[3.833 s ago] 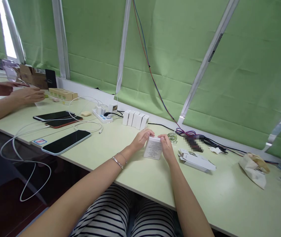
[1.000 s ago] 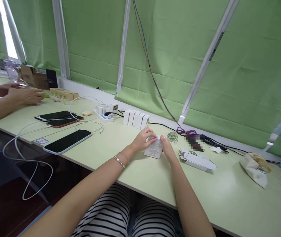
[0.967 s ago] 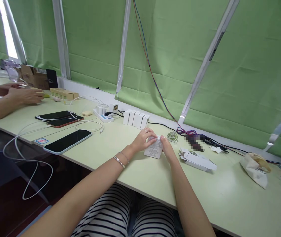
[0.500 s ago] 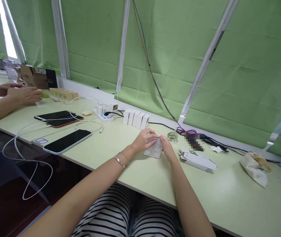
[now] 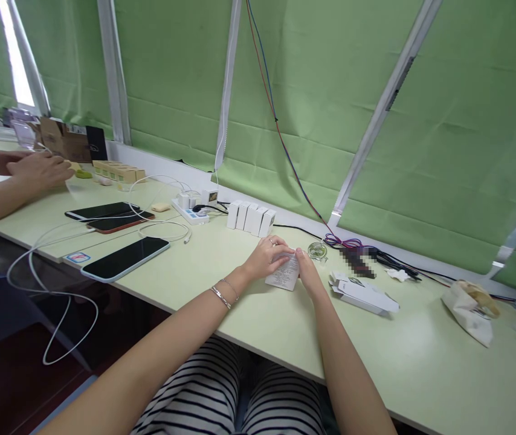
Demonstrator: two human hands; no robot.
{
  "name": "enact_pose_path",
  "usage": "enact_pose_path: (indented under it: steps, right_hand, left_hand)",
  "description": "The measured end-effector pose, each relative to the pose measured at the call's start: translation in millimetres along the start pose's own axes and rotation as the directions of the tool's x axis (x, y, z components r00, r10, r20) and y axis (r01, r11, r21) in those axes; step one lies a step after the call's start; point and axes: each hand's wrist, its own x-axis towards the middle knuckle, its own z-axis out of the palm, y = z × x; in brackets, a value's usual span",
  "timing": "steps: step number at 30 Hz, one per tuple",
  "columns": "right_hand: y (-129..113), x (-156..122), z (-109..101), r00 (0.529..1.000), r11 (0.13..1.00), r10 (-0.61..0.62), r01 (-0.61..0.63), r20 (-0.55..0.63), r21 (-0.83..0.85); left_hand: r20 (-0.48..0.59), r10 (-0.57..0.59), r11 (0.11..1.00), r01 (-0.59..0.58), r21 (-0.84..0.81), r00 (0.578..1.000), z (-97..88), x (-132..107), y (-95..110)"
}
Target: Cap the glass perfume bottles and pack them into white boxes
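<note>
A small white box (image 5: 282,276) with fine grey print on its face stands on the table between my hands. My left hand (image 5: 270,257) wraps its top left side, with fingertips on the upper edge. On the other side, my right hand (image 5: 306,269) presses its fingers to the box's top right corner. My fingers hide the upper part of the box. An opened, partly flattened white carton (image 5: 364,294) lies to the right of my right hand. Beyond my hands, several small white boxes (image 5: 251,219) stand in a row.
Left lie a blue-edged phone (image 5: 125,260), two more phones and white cables near a power strip (image 5: 190,211). A coiled clear-green loop (image 5: 317,251), dark cables (image 5: 389,260) and a cloth pouch (image 5: 466,311) are right. Another person's hands (image 5: 38,175) work far left.
My hands and the box keep nearly the same hold and place. The view shifts slightly. At far left, the other person's hands have shifted a little.
</note>
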Motion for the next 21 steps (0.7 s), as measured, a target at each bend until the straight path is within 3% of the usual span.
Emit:
enact_pose_path:
  steps: [21]
  right_hand:
    - [1.2, -0.1, 0.4, 1.0, 0.999, 0.013, -0.013, 0.011, -0.044]
  left_hand:
    - [0.002, 0.005, 1.0, -0.005, 0.013, 1.0, -1.1, 0.5, 0.5]
